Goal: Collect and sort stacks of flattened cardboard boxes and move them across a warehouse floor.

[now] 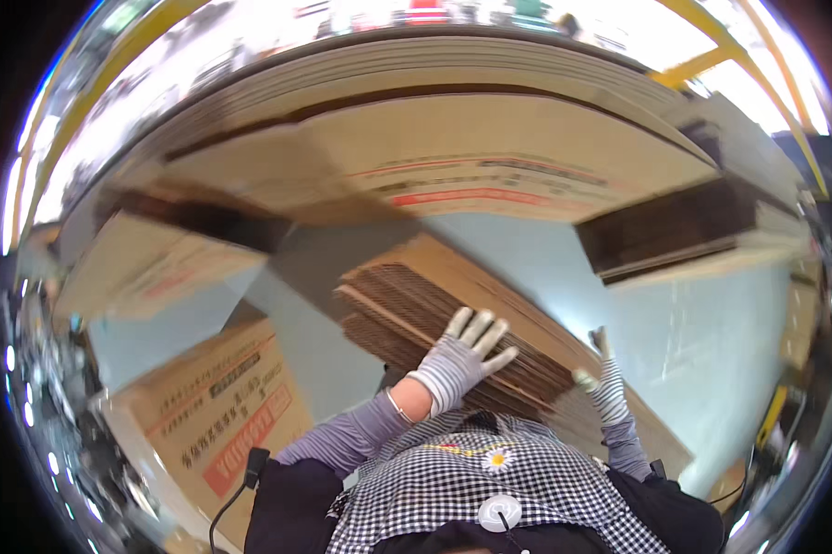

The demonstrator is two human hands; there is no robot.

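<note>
Corrugated brown cardboard, a bundle of flattened sheets [453, 319]: we are carrying it edge-on against our chest, its fluted ends facing left and its flat top face sloping away toward the lower right.

Left hand [462, 355], in a grey-and-white striped knit glove: we are pressing it flat on the fluted edge of the bundle, fingers spread and extended, not curled around anything.

Right hand [601, 379], gloved the same: we are laying it against the bundle's far right side, thumb out and fingers pointing up; whether the fingers are hooking the edge we cannot tell.

Large stack of flattened tan cardboard cartons with red and black print [453, 157]: it is arching across the upper half of the view, well above the bundle.

Dark brown cardboard stack [684, 226]: it is jutting in from the right, under the large stack.

Printed tan cardboard box with a red label [222, 406]: it is lying at lower left, apart from both hands.

Pale grey-blue floor [702, 342]: it is showing between the cartons, behind the bundle.

Black-and-white checked apron with a daisy motif [476, 480]: we are wearing it, directly below the bundle.
</note>
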